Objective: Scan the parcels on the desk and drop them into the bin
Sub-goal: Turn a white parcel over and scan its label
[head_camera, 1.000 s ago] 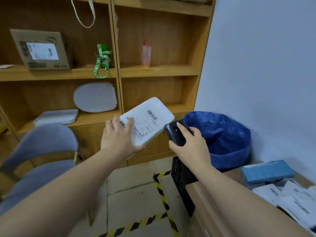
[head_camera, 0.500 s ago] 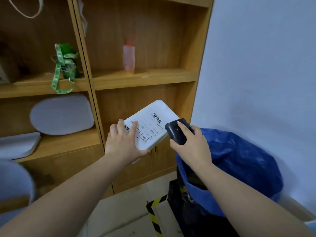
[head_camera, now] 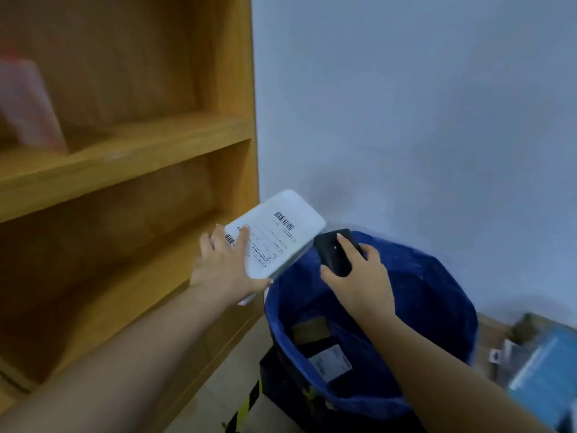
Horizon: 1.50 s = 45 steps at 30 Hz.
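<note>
Here, 2 bare hands work above a bin (head_camera: pixel 437 307) lined with a glossy, crinkled blue plastic bag. The left hand (head_camera: pixel 223 270) pinches a flat white parcel (head_camera: pixel 281 235) with rounded corners, thumb under its near edge and fingers spread over the smooth top, where a printed label shows barcodes. The parcel tilts up and to the right from that hand, its far right corner just over the bin's left rim. The right hand (head_camera: pixel 359 276) curls around a small matte black scanner (head_camera: pixel 332 251), index finger resting on top, just right of the parcel. Inside the bin lie a brown box (head_camera: pixel 310 331) and a dark labelled package (head_camera: pixel 331 360). A smooth wooden shelf unit (head_camera: pixel 131 151) stands to the left; blurred blue boxes (head_camera: pixel 543 373) sit near right.
</note>
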{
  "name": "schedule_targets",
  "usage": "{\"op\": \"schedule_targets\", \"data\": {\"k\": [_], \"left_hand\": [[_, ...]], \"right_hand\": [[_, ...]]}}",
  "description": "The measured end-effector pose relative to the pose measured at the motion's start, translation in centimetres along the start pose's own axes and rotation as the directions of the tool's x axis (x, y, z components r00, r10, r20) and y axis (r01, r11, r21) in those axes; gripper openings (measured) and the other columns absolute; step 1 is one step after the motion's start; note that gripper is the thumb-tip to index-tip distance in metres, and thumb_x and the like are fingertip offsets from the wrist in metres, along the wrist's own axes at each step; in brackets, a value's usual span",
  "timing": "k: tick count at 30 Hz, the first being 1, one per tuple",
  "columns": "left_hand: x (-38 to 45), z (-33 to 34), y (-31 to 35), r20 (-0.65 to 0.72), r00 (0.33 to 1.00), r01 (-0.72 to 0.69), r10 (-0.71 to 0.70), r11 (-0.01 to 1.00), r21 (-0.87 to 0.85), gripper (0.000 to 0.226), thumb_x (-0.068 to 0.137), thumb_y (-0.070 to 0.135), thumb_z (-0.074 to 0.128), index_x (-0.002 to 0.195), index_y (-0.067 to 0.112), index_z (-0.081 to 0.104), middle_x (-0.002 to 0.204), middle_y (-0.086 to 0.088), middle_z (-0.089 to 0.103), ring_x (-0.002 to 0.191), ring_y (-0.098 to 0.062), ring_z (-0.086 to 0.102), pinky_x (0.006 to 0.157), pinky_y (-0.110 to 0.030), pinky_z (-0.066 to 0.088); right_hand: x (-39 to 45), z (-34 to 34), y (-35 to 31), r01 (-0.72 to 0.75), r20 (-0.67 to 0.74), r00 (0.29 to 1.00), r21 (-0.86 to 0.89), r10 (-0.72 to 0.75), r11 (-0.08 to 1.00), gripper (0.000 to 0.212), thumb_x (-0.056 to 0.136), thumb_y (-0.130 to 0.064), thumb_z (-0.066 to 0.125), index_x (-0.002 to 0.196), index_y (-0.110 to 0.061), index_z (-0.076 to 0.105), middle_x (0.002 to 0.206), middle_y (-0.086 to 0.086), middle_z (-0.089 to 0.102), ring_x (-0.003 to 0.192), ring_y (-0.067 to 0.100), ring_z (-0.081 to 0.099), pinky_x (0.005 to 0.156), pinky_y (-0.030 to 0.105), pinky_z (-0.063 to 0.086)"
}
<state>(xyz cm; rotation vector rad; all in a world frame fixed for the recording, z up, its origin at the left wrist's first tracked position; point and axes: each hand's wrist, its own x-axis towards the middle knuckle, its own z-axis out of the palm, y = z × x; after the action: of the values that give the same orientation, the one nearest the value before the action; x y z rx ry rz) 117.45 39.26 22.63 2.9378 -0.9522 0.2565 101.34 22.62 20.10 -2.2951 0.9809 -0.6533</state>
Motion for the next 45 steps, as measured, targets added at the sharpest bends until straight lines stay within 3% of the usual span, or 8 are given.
{"op": "schedule_targets", "data": {"k": [6,10,18,22,27,30,40,45], "left_hand": [[5.7,4.3,6.6,0.101,0.966,-0.232,0.239,0.970,-0.076,0.120,0.066,0.091,0.047,0.155,0.030,-0.005,0.154,-0.016,0.004,0.136,-0.036,0.011,0.111,-0.042,0.027],[8.9,8.3,10.9,0.151,0.929,-0.329,0.339,0.941,-0.084,0.120,0.067,0.093,0.041,0.156,0.026,-0.003,0.152,-0.019,0.006,0.132,-0.037,0.018,0.114,-0.042,0.022],[12.4,20.1,17.4,0.414,0.849,-0.324,0.327,0.943,-0.078,0.123,0.064,0.093,0.045,0.156,0.026,-0.004,0.155,-0.023,0.003,0.132,-0.039,0.020,0.113,-0.043,0.024],[13.1,26.5,18.9,0.549,0.767,-0.354,0.332,0.933,-0.070,0.123,0.065,0.092,0.047,0.156,0.025,-0.005,0.153,-0.023,0.002,0.131,-0.038,0.020,0.112,-0.043,0.027],[15.4,34.4,20.5,0.627,0.680,-0.390,0.379,0.912,-0.127,0.124,0.067,0.084,0.058,0.155,0.026,-0.006,0.154,-0.020,-0.006,0.133,-0.039,0.011,0.114,-0.047,0.024],[16.4,38.7,21.4,0.623,0.668,-0.401,0.406,0.902,-0.159,0.123,0.068,0.080,0.063,0.156,0.027,-0.005,0.156,-0.021,-0.005,0.137,-0.040,0.010,0.115,-0.051,0.023],[15.1,47.6,21.6,0.693,0.583,-0.453,0.424,0.878,-0.155,0.124,0.067,0.084,0.059,0.154,0.031,-0.012,0.155,-0.017,-0.015,0.138,-0.038,0.006,0.117,-0.051,0.022],[14.8,48.2,21.6,0.805,0.500,-0.410,0.318,0.906,-0.104,0.129,0.064,0.089,0.056,0.150,0.036,-0.026,0.154,-0.016,-0.030,0.144,-0.040,-0.014,0.119,-0.057,0.007]], "right_hand": [[2.0,0.1,6.4,-0.257,-0.084,0.964,-0.064,0.252,0.964,0.070,0.082,-0.059,0.062,0.147,-0.047,0.037,0.146,-0.004,0.037,0.118,0.024,0.051,0.096,0.048,0.051],[4.1,0.8,10.9,-0.395,-0.114,0.916,-0.106,0.384,0.913,0.071,0.084,-0.056,0.064,0.149,-0.044,0.036,0.150,0.000,0.035,0.122,0.027,0.049,0.098,0.047,0.049],[7.4,6.1,20.4,-0.593,-0.061,0.805,-0.124,0.590,0.796,0.072,0.085,-0.057,0.062,0.151,-0.044,0.034,0.152,0.001,0.032,0.126,0.028,0.046,0.099,0.046,0.048],[7.7,10.9,24.4,-0.695,-0.007,0.714,-0.134,0.700,0.707,0.072,0.086,-0.059,0.061,0.151,-0.047,0.031,0.153,0.002,0.032,0.127,0.029,0.044,0.100,0.048,0.047],[8.1,17.0,29.4,-0.782,0.026,0.615,-0.108,0.788,0.614,0.072,0.089,-0.058,0.061,0.153,-0.047,0.028,0.156,0.006,0.028,0.128,0.031,0.044,0.099,0.049,0.048],[8.1,20.5,31.9,-0.817,0.021,0.567,-0.110,0.823,0.566,0.073,0.089,-0.056,0.062,0.153,-0.045,0.029,0.156,0.008,0.028,0.127,0.032,0.043,0.098,0.049,0.048],[6.0,26.3,36.3,-0.871,0.041,0.479,-0.099,0.877,0.481,0.077,0.086,-0.064,0.058,0.153,-0.046,0.027,0.157,0.006,0.026,0.132,0.033,0.038,0.105,0.054,0.041],[5.8,26.5,36.4,-0.874,0.067,0.471,-0.104,0.880,0.475,0.075,0.087,-0.064,0.058,0.153,-0.047,0.027,0.157,0.005,0.026,0.131,0.032,0.039,0.107,0.052,0.039]]}}
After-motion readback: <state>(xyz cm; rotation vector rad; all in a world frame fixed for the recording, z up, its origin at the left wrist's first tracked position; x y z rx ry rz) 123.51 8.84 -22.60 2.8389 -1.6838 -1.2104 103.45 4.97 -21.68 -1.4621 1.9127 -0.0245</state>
